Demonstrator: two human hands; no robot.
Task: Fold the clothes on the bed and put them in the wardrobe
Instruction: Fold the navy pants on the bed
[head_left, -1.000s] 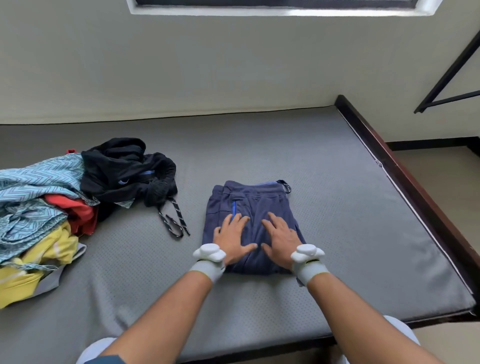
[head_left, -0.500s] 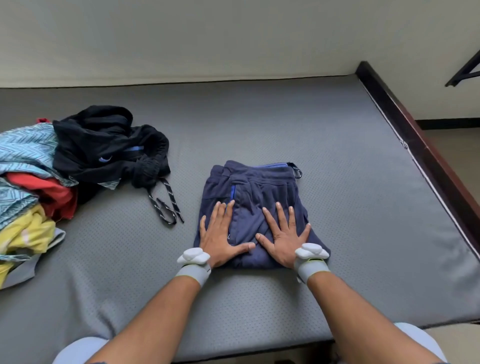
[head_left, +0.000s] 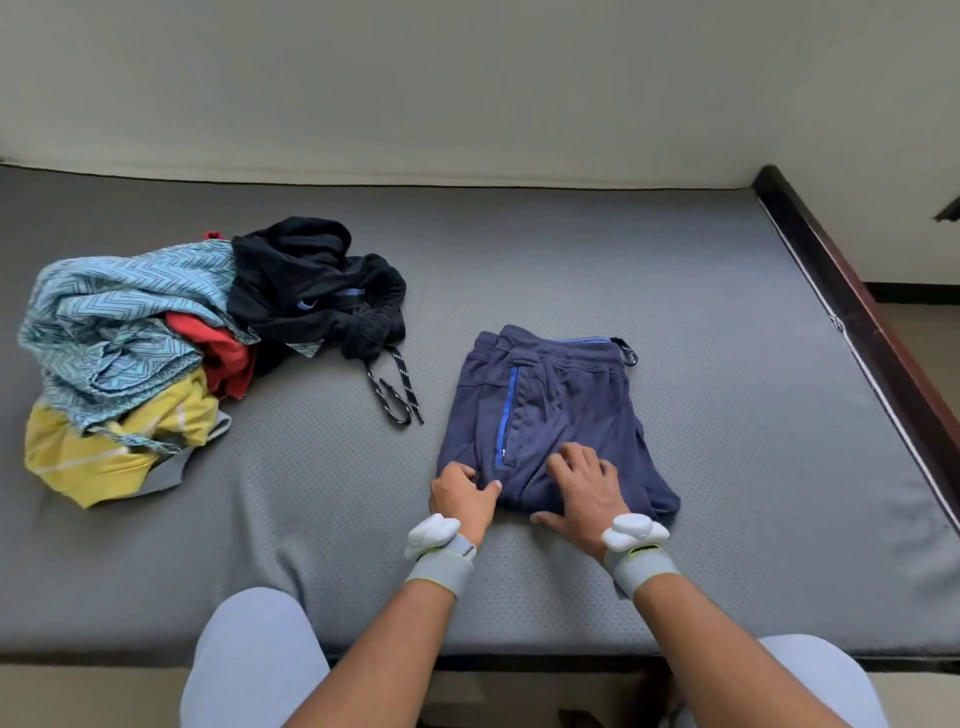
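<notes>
Folded navy trousers (head_left: 561, 410) with a blue zip lie on the grey mattress (head_left: 675, 291), a little right of centre. My left hand (head_left: 462, 496) is at their near left corner, fingers curled and thumb pinching the fabric edge. My right hand (head_left: 584, 486) rests on the near edge of the trousers with bent fingers pressing into the cloth and the thumb out on the mattress. A heap of unfolded clothes sits at the left: a black garment (head_left: 317, 291) with laces, a teal patterned one (head_left: 114, 317), a red one (head_left: 218, 348) and a yellow one (head_left: 109, 447).
A dark wooden bed frame (head_left: 852, 301) runs along the right side, with floor beyond it. A pale wall stands behind the mattress. My knees in light trousers (head_left: 254, 660) press against the near edge of the bed.
Both hands lay flat with spread fingers on the trousers; they have slid back to the near edge and curled, the left now pinching the corner. The camera tilted down and left.
</notes>
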